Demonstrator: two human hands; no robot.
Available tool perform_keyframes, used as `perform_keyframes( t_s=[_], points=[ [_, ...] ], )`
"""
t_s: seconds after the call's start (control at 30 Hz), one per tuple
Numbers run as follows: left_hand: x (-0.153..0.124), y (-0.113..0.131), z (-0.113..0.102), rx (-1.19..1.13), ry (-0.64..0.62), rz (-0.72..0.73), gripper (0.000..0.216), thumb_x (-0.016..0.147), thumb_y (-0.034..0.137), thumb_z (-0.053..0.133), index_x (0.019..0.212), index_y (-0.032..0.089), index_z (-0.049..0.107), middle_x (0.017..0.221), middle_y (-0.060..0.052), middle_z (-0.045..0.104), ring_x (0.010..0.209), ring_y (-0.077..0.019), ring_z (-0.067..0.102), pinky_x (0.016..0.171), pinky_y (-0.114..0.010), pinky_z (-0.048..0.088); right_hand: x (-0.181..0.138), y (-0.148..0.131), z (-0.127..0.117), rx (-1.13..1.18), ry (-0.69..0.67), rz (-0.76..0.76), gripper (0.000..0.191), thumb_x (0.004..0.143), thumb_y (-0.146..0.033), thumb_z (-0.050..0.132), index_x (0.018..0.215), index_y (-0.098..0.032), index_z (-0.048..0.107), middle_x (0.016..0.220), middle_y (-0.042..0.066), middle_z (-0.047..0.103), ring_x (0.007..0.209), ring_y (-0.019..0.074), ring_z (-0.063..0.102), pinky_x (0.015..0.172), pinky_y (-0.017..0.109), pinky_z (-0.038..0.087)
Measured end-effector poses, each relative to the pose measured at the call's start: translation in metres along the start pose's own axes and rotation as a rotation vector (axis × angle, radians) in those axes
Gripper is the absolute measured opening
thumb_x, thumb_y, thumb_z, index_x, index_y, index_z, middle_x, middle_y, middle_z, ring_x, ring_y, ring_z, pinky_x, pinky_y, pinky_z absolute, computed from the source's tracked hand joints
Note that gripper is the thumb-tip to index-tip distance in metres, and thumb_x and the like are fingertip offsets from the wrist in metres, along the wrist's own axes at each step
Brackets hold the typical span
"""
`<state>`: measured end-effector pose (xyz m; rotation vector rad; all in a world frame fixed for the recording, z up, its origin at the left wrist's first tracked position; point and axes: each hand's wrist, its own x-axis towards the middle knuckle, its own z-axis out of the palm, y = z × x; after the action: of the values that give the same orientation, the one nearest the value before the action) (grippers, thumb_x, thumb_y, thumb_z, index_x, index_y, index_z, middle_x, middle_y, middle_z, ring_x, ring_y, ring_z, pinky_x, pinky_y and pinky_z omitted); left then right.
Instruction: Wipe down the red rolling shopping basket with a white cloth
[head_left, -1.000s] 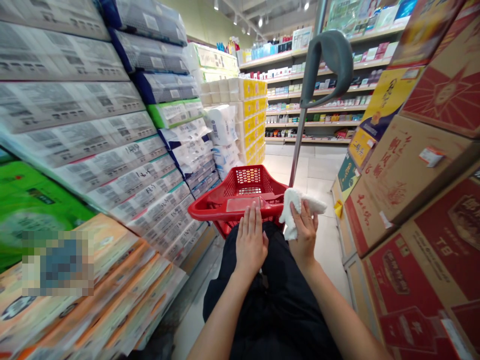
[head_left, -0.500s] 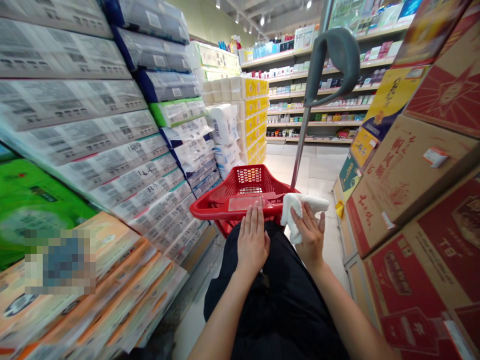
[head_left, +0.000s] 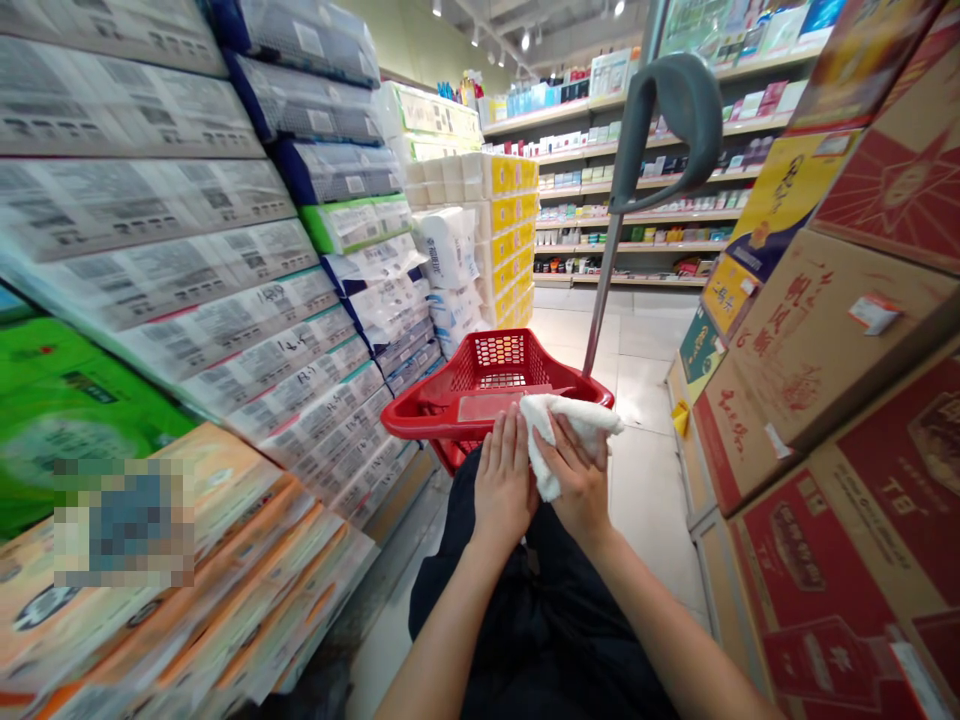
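A red plastic shopping basket (head_left: 420,418) stands just in front of my knees, with a grey handle (head_left: 703,120) on a metal pole rising from its right side. My left hand (head_left: 506,475) lies flat with fingers stretched forward, its fingertips at the basket's near edge. In my right hand (head_left: 581,480) is a white cloth (head_left: 570,410), bunched under the fingers and held over the near right part of the rim. The cloth meets the right side of my left hand. What lies beneath the cloth is hidden.
Tall stacks of wrapped tissue packs (head_left: 247,290) line the left side. Cardboard boxes (head_left: 825,340) are piled on the right. A tiled floor (head_left: 637,330) runs between them to shelves (head_left: 645,215) of small packaged goods at the back.
My right hand has moved left with the white cloth, from the right corner of the basket rim to beside my left hand. My left hand stays in place.
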<state>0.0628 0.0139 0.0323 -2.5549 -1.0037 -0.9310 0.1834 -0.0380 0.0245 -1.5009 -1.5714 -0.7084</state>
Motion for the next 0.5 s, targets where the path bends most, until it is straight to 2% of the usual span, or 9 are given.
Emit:
perform_keyframes(
  t_s=[0.13, 0.27, 0.37, 0.5],
  points=[
    [0.002, 0.002, -0.001, 0.011, -0.013, -0.021, 0.079, 0.088, 0.02, 0.048, 0.156, 0.008, 0.01, 0.161, -0.015, 0.026, 0.152, -0.0265, 0.016, 0.12, -0.044, 0.03, -0.006, 0.035, -0.011, -0.048, 0.028, 0.034, 0.046, 0.095, -0.018, 0.049, 0.14, -0.025, 0.052, 0.143, 0.01, 0.055, 0.135, 0.0236, 0.049, 0.122, 0.053, 0.006],
    [0.004, 0.005, 0.0, 0.008, -0.005, -0.045, 0.08, 0.087, 0.019, 0.049, 0.156, 0.01, 0.009, 0.16, -0.015, 0.029, 0.151, -0.0265, 0.02, 0.119, -0.045, 0.031, -0.013, 0.056, -0.012, -0.042, 0.088, 0.213, 0.052, 0.094, -0.017, 0.043, 0.146, -0.026, 0.045, 0.149, 0.012, 0.048, 0.139, 0.0259, 0.044, 0.12, 0.058, 0.01],
    [0.003, 0.005, 0.001, 0.007, -0.006, -0.047, 0.081, 0.088, 0.02, 0.05, 0.156, 0.008, 0.008, 0.16, -0.016, 0.03, 0.15, -0.0271, 0.02, 0.119, -0.045, 0.032, -0.013, 0.046, -0.004, -0.027, 0.134, 0.312, 0.056, 0.094, -0.017, 0.041, 0.149, -0.025, 0.04, 0.15, 0.013, 0.047, 0.141, 0.0267, 0.041, 0.119, 0.059, 0.014],
    [0.002, 0.002, 0.0, 0.008, -0.012, -0.021, 0.08, 0.088, 0.021, 0.049, 0.156, 0.006, 0.009, 0.16, -0.017, 0.028, 0.151, -0.0278, 0.018, 0.12, -0.046, 0.03, -0.008, 0.011, 0.007, -0.044, 0.092, 0.231, 0.055, 0.093, -0.017, 0.044, 0.148, -0.024, 0.043, 0.152, 0.012, 0.044, 0.144, 0.0271, 0.036, 0.121, 0.057, 0.014]
  ],
)
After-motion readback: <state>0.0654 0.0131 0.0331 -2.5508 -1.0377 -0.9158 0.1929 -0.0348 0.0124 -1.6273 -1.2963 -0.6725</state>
